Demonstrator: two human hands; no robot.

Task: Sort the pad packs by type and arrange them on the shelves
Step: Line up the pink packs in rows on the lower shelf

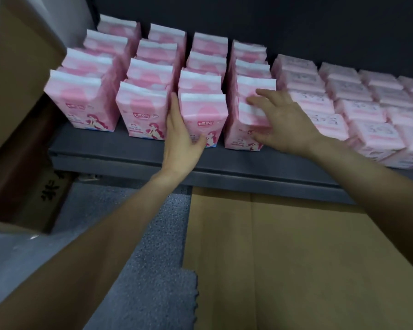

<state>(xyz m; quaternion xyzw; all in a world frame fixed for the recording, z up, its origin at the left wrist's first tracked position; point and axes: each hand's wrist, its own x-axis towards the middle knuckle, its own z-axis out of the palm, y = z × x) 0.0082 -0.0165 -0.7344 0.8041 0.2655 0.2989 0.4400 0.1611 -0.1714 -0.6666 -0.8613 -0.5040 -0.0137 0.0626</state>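
Observation:
Tall pink pad packs with a cartoon girl stand in several rows on the left part of a dark grey shelf. Lower, paler pink packs fill the shelf's right part. My left hand lies with straight fingers against the left side of the front pack of the third row, thumb on its front face. My right hand rests with spread fingers on the front pack of the fourth row, touching its top and right side.
A large cardboard box stands at the left, partly over the shelf end. A flat brown cardboard surface lies below the shelf in front of me. Grey speckled flooring shows between them. The shelf's back wall is dark.

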